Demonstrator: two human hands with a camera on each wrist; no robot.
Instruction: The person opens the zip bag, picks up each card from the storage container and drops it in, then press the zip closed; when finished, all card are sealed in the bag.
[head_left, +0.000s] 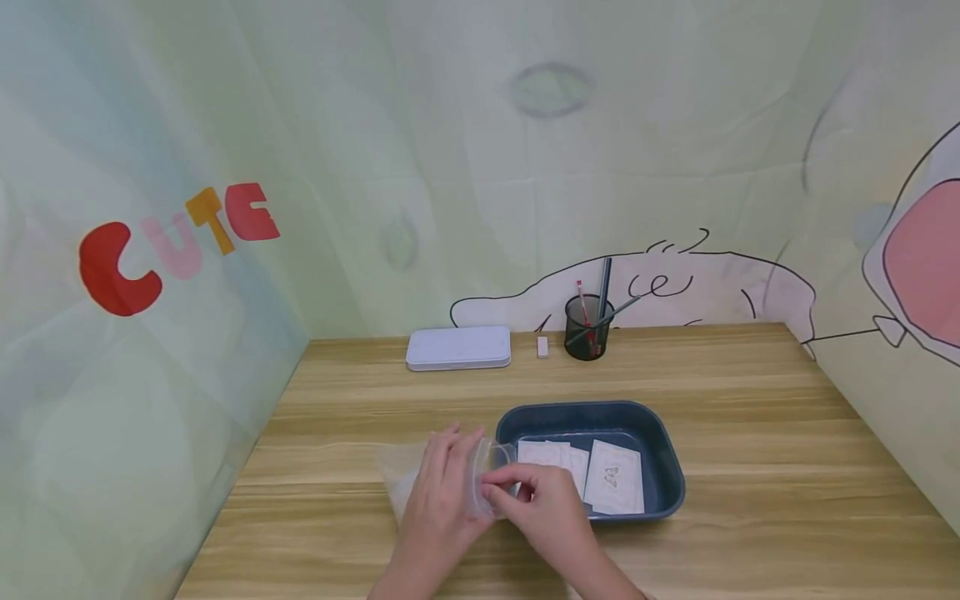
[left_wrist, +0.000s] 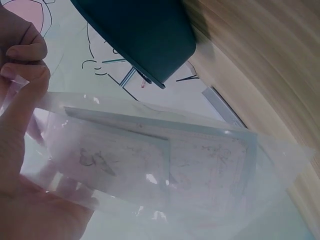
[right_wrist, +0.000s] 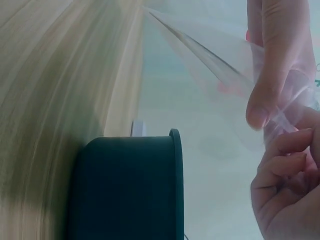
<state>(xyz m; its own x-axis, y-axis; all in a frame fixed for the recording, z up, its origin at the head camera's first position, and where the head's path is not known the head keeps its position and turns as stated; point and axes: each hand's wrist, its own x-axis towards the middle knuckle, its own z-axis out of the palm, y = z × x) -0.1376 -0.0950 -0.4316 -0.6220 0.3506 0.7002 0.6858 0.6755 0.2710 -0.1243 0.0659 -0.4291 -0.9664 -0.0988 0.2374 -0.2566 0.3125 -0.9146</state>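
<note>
Between left hand (head_left: 441,490) and right hand (head_left: 550,505), clear bag (head_left: 402,472), one end clamped in each grip.

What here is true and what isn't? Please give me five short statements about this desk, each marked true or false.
1. The clear bag contains printed pieces. True.
2. The dark blue tray is empty. False: white packets lie in it.
3. The right grip pinches the clear bag. True.
4. In the head view, the black pen holder stands left of the white case. False: it stands to the right.
5. A small block lies between the white case and the black pen holder. True.
</note>
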